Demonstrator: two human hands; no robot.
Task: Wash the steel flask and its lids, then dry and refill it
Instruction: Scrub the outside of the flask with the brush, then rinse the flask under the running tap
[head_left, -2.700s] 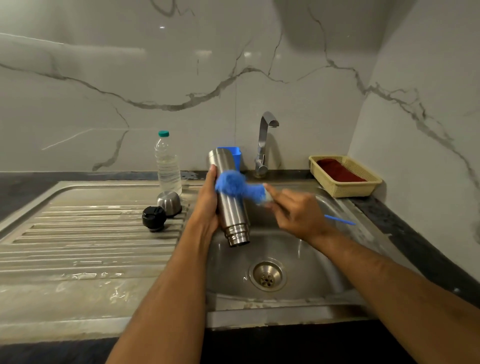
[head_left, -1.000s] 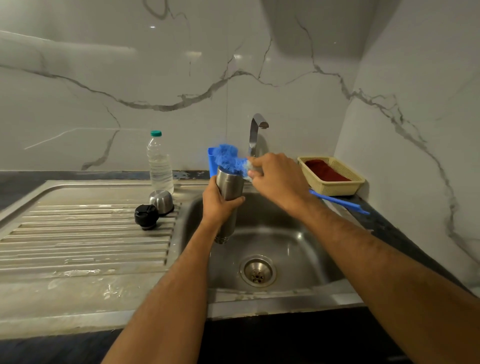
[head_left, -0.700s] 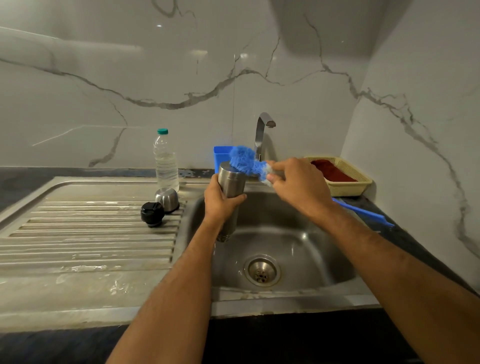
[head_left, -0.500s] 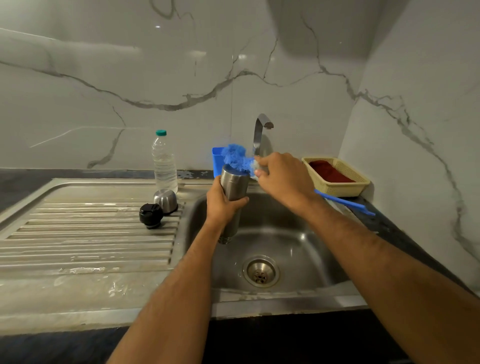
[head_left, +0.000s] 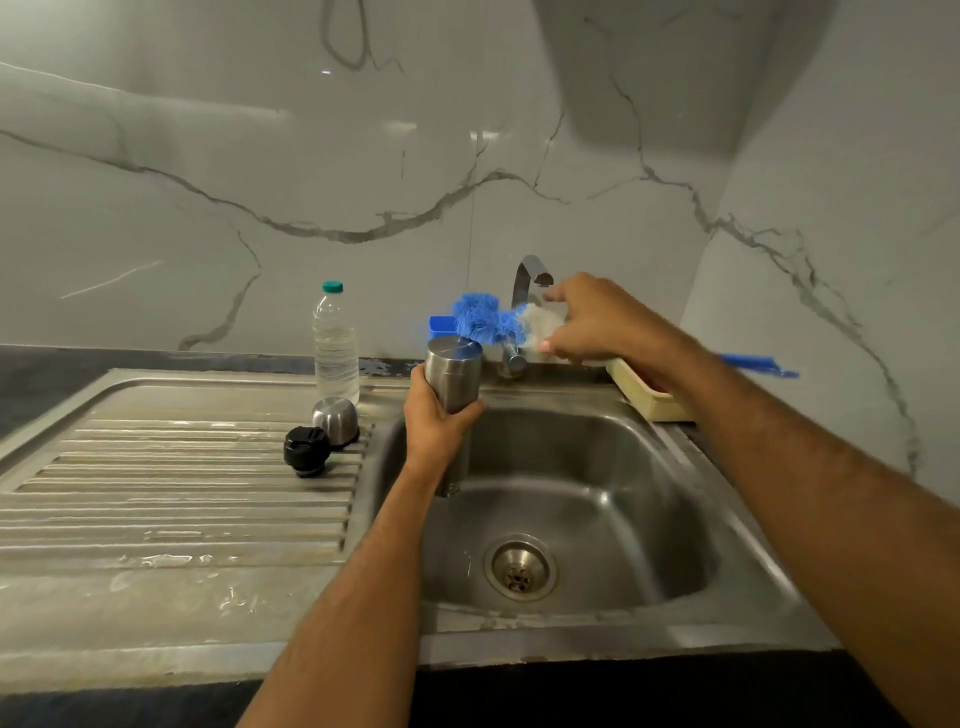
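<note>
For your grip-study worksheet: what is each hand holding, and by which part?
Left hand grips the steel flask around its body. Right hand holds the blue brush just behind its bristles.

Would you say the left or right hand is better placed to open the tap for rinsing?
Probably the right hand: it holds the brush beside the tap, while the left hand grips the flask.

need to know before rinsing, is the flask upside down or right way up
Upside down. The left hand grips the steel flask with its flat closed base on top, under the blue brush, over the sink.
</note>
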